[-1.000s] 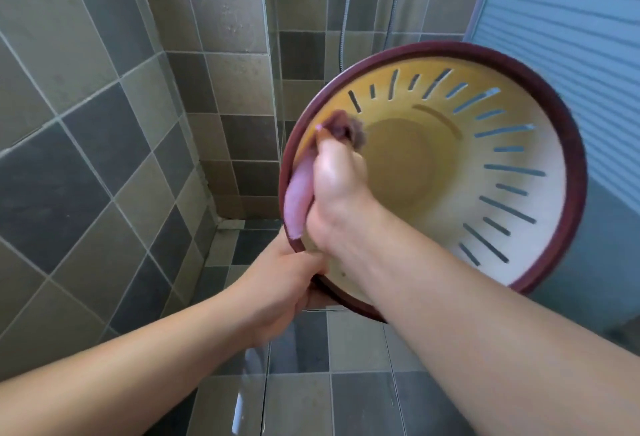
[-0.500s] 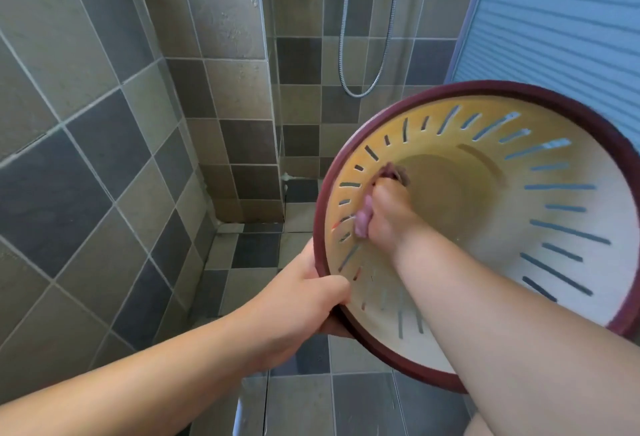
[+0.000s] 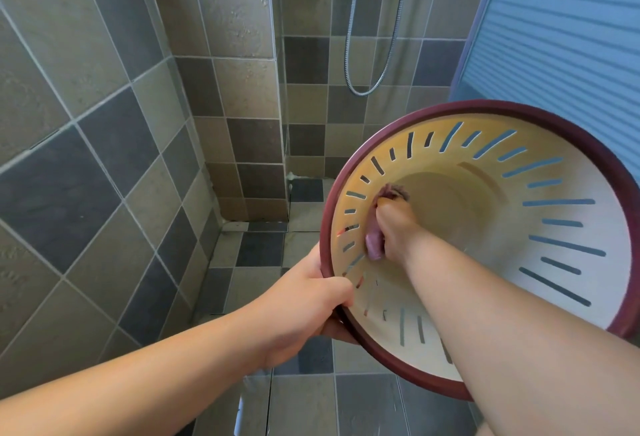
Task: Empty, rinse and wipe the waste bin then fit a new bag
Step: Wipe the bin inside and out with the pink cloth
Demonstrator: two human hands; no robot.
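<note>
A cream waste bin [image 3: 554, 228] with slotted walls and a dark red rim is held tipped toward me, its opening facing the camera. My left hand [image 3: 311, 304] grips the rim at its lower left edge. My right hand [image 3: 393, 231] reaches deep inside and holds a pink-purple cloth [image 3: 375, 245] against the inner left wall, near the bottom. Part of the cloth pokes out above my knuckles. The bin holds no bag or waste that I can see.
Tiled walls in grey and brown stand to the left and ahead. A metal shower hose [image 3: 363, 86] loops down the far wall. A blue ribbed door panel [image 3: 571, 37] fills the upper right. Tiled floor [image 3: 301, 401] lies below the bin.
The bin has shifted right and lower in view. My right hand with the cloth has moved from near the rim to deeper inside, along the left wall.
</note>
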